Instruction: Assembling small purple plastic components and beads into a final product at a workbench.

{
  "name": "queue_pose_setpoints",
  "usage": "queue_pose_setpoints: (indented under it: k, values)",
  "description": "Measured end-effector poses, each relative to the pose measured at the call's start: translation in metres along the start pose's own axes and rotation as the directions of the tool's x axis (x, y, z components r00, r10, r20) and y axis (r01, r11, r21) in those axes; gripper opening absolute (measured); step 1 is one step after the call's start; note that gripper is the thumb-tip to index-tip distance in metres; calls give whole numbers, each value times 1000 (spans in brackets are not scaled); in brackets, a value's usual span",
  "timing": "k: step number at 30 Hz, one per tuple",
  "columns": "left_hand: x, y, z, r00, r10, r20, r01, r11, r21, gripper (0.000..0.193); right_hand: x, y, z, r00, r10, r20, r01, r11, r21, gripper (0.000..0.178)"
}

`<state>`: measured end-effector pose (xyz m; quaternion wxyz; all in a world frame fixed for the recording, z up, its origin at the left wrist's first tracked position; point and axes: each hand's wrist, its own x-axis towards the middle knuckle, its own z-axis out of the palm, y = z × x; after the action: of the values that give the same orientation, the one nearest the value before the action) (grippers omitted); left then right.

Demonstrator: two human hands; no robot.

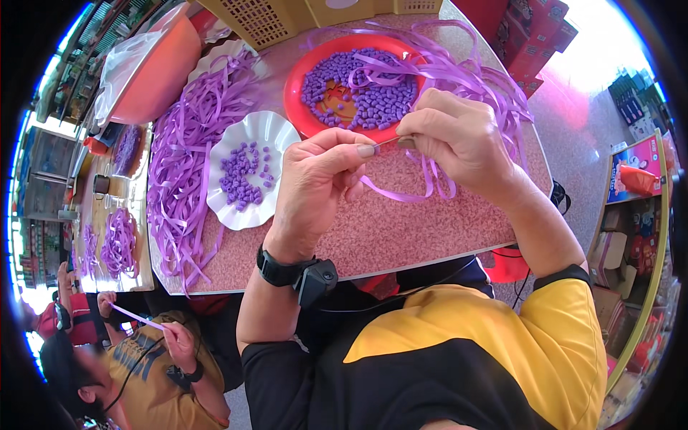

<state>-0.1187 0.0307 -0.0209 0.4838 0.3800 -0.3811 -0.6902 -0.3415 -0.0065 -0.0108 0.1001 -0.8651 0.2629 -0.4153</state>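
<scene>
Above the table's middle, both my hands are closed in a pinch, close together. A thin needle-like wire point(388, 141) spans the gap between their fingertips. My left hand point(315, 168), with a black strap and device at its wrist, grips a small purple bead point(375, 150) at thumb and forefinger. My right hand point(459, 136) pinches the wire's other end. Below it loops a purple ribbon point(401, 195); where it joins the wire is hidden. Behind my hands lies a red plate point(295, 107) with many purple beads. At its left is a white scalloped dish point(218, 188) holding more beads.
Piles of purple ribbon point(179, 172) cover the table's left side, and more ribbon point(494, 86) lies at the back right. A yellow crate point(261, 21) stands at the back. An orange-pink basin point(161, 72) is at far left. Another person point(158, 365) handles ribbon at lower left.
</scene>
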Motion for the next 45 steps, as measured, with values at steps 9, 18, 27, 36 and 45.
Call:
queue_pose_setpoints:
  k: [9, 18, 27, 36, 45]
  values:
    - [-2, -1, 3, 996, 32, -88, -19, 990, 139, 13, 0, 0, -2, 999, 23, 36, -19, 992, -125, 14]
    - [-3, 7, 0, 942, 185, -279, -152, 979, 136, 5, 6, -1, -3, 987, 159, -9, -160, 986, -39, 26]
    - [-2, 4, -3, 949, 154, -273, -136, 987, 85, 6, 8, -3, -11, 984, -65, -168, -27, 868, -496, 23]
    - [0, -4, -2, 973, 113, -200, -97, 991, 89, 5, 4, -7, 2, 988, -138, 73, 156, 870, -468, 10]
    - [-3, -1, 15, 988, 90, -127, -65, 980, 190, 18, -5, -8, 4, 995, 44, 94, -25, 979, -202, 14]
